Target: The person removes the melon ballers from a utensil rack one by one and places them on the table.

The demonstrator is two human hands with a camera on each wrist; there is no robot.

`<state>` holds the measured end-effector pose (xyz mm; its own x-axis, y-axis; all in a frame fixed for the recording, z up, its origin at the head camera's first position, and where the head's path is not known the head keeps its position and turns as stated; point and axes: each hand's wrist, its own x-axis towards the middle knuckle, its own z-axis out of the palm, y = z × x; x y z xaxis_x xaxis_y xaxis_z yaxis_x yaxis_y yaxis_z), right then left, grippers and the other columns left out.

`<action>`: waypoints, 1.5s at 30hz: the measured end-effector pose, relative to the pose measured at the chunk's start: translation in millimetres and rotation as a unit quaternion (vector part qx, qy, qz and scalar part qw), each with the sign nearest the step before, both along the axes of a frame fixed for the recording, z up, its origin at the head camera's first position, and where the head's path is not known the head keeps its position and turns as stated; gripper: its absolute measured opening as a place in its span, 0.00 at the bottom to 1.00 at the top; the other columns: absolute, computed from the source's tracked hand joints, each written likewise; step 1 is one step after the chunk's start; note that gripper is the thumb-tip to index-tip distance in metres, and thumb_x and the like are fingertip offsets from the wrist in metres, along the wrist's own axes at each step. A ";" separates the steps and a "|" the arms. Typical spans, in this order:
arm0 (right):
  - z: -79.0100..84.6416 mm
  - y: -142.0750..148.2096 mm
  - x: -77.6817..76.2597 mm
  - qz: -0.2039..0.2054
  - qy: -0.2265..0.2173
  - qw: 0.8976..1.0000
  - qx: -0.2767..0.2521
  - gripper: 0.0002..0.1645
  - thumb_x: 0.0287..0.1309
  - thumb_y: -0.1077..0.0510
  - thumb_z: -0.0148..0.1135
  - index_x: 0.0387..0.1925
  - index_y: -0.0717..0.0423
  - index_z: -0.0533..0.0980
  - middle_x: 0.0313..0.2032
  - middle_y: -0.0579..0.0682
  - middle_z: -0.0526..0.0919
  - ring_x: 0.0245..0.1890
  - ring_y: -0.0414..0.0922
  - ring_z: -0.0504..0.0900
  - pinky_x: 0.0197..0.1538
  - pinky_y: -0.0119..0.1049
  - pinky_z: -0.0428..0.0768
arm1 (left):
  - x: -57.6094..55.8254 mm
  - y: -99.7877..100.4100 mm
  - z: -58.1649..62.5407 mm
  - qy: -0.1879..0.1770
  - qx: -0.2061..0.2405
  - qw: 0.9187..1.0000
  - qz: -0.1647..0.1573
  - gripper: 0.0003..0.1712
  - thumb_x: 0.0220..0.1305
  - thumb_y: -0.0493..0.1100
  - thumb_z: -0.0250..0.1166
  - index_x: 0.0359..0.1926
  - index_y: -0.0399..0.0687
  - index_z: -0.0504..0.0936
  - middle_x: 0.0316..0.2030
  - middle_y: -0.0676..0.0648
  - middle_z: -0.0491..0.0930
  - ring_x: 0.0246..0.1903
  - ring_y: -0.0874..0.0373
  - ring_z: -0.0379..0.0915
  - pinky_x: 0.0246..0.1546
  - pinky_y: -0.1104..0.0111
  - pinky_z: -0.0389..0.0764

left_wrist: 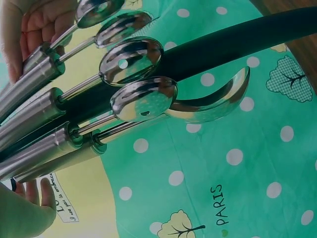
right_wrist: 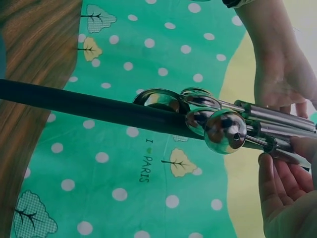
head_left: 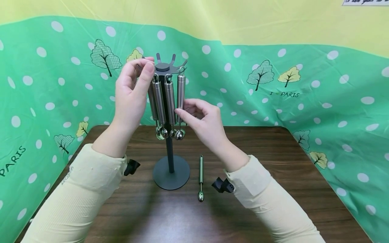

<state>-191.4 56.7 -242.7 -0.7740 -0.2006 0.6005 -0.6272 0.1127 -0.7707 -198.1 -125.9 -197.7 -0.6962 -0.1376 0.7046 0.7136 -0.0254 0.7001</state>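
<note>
A dark rack [head_left: 162,67] with upturned hooks stands on a round base, several steel melon ballers [head_left: 159,101] hanging from it. My left hand [head_left: 132,87] is up at the rack's left side, thumb and forefinger curled together at a hook, which they mostly hide. With my right hand [head_left: 205,119] I pinch the handle of the rightmost melon baller [head_left: 181,86] near its lower end; its ring is up on a hook. In the right wrist view the right thumb and fingers [right_wrist: 267,188] lie at that handle, below the shiny bowls [right_wrist: 224,131].
Another melon baller [head_left: 201,172] lies on the dark wood table [head_left: 255,162], just right of the round base [head_left: 171,180]. A green and yellow printed cloth [head_left: 231,77] hangs behind the table and along both sides. Each wrist wears a black camera [head_left: 223,185].
</note>
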 end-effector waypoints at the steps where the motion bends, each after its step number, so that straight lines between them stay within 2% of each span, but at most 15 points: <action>1: 1.0 0.3 0.6 -0.002 0.003 1.000 -0.002 0.14 0.58 0.63 0.69 0.45 0.65 0.82 0.33 0.59 0.86 0.29 0.39 0.82 0.36 0.30 0.81 | 0.1 0.2 0.2 0.001 -0.001 1.000 0.001 0.05 0.70 0.43 0.57 0.44 0.55 0.78 0.54 0.48 0.77 0.56 0.55 0.69 0.60 0.66 0.68; 11: 5.3 4.8 6.0 -0.017 0.031 0.999 -0.021 0.11 0.56 0.65 0.69 0.41 0.67 0.83 0.31 0.60 0.85 0.28 0.39 0.81 0.35 0.29 0.81 | 1.3 2.0 0.3 -0.006 -0.003 1.000 0.009 0.05 0.70 0.44 0.58 0.43 0.56 0.78 0.52 0.50 0.77 0.55 0.56 0.69 0.58 0.67 0.69; 16: 8.0 8.0 10.0 -0.022 0.027 0.999 -0.029 0.11 0.56 0.65 0.70 0.41 0.67 0.83 0.31 0.58 0.85 0.28 0.39 0.81 0.36 0.29 0.82 | 1.5 2.5 -0.3 0.004 -0.006 1.000 0.019 0.05 0.69 0.44 0.58 0.44 0.56 0.79 0.51 0.50 0.77 0.52 0.56 0.69 0.55 0.68 0.70; 21: 8.2 12.8 15.0 -0.033 0.014 0.999 -0.034 0.11 0.55 0.65 0.70 0.41 0.66 0.83 0.29 0.51 0.85 0.26 0.39 0.80 0.34 0.28 0.81 | 2.1 3.2 -0.5 0.008 -0.011 0.999 0.035 0.05 0.69 0.45 0.59 0.43 0.56 0.79 0.51 0.51 0.78 0.50 0.57 0.70 0.49 0.70 0.71; 25: 5.7 17.9 17.2 -0.044 0.005 0.998 -0.035 0.11 0.55 0.65 0.70 0.41 0.66 0.83 0.27 0.43 0.83 0.24 0.39 0.79 0.32 0.28 0.80 | 2.6 3.8 -0.4 0.009 -0.019 0.999 0.049 0.05 0.69 0.45 0.59 0.42 0.56 0.79 0.51 0.50 0.78 0.50 0.57 0.71 0.49 0.70 0.72; 31: -2.6 27.7 17.6 -0.059 -0.017 0.998 -0.024 0.11 0.54 0.65 0.71 0.40 0.65 0.83 0.26 0.41 0.82 0.21 0.42 0.80 0.30 0.30 0.81 | 3.5 4.9 -0.1 0.013 -0.026 0.998 0.064 0.05 0.69 0.45 0.59 0.42 0.55 0.79 0.54 0.43 0.78 0.50 0.57 0.72 0.50 0.69 0.72; 45: -34.7 52.1 15.1 -0.120 -0.104 0.987 -0.007 0.12 0.55 0.59 0.72 0.40 0.62 0.83 0.25 0.37 0.83 0.21 0.40 0.81 0.30 0.31 0.82 | 4.9 5.5 0.3 0.014 -0.031 0.997 0.076 0.06 0.68 0.45 0.60 0.43 0.51 0.80 0.52 0.48 0.79 0.50 0.58 0.72 0.49 0.69 0.73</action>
<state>-176.2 108.8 -277.4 -0.9048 0.0099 0.4258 -0.4127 0.2267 -0.8822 -193.2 -120.4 -197.4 -0.6504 -0.1958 0.7339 0.7252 0.1273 0.6767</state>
